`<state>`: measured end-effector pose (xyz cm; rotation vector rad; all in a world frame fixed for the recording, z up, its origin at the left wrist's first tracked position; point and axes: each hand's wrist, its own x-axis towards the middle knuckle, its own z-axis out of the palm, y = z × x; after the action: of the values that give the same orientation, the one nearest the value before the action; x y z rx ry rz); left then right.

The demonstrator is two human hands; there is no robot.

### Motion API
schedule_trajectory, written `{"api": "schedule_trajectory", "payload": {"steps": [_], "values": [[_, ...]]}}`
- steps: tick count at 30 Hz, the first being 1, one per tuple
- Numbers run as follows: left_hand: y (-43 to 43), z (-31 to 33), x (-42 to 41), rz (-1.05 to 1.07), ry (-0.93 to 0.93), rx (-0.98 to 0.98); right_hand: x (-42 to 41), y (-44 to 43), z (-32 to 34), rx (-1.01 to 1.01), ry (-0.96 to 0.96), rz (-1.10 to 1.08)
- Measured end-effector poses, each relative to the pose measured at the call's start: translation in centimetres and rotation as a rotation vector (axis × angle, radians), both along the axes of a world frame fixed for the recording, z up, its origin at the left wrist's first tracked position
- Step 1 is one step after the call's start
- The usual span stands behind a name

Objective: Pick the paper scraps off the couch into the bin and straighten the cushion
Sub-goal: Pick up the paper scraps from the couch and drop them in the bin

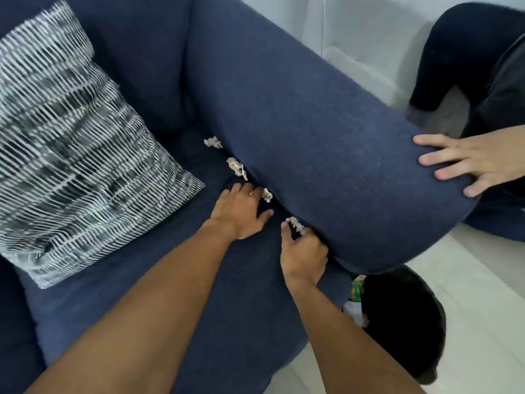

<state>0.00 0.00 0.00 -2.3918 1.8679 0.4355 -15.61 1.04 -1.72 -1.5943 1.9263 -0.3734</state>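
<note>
Several crumpled paper scraps lie along the crease between the navy couch seat (176,294) and its right armrest (326,143). The farthest scrap (213,142) and a second scrap (236,167) lie untouched. My left hand (241,211) rests flat on the seat, fingers apart, its fingertips next to a third scrap (267,194). My right hand (304,251) pinches the nearest scrap (296,225) between thumb and fingers. The black-and-white striped cushion (74,149) leans tilted in the couch's left corner. The black bin (403,322) stands on the floor, partly under the armrest's front.
Another person's hand (468,160) lies spread on the front end of the armrest, with their dark-clothed legs (468,52) beyond it. The bin holds some white and green rubbish (356,302). Pale floor (483,308) surrounds the bin.
</note>
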Motion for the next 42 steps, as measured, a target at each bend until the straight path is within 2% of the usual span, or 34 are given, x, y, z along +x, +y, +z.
{"api": "schedule_trajectory", "payload": {"steps": [8, 21, 25, 31, 42], "values": [[-2.1, -3.5, -1.4, 0.155, 0.135, -0.171, 2.1, -1.7, -1.5, -0.012, -0.089, -0.237], [-0.9, -2.7, -0.7, 0.247, 0.313, -0.24, 1.3, -1.4, -1.0, -0.029, -0.206, -0.184], [1.1, -0.7, 0.3, 0.256, 0.307, -0.229, 0.6, -1.0, 0.4, -0.056, -0.214, -0.078], [3.4, 4.7, 2.0, 0.279, 0.308, -0.27, 0.6, -0.5, 4.2, -0.091, -0.258, 0.203], [11.0, 16.8, 4.7, 0.439, 0.356, -0.353, 1.9, -1.3, 17.0, -0.166, -0.308, 0.586]]}}
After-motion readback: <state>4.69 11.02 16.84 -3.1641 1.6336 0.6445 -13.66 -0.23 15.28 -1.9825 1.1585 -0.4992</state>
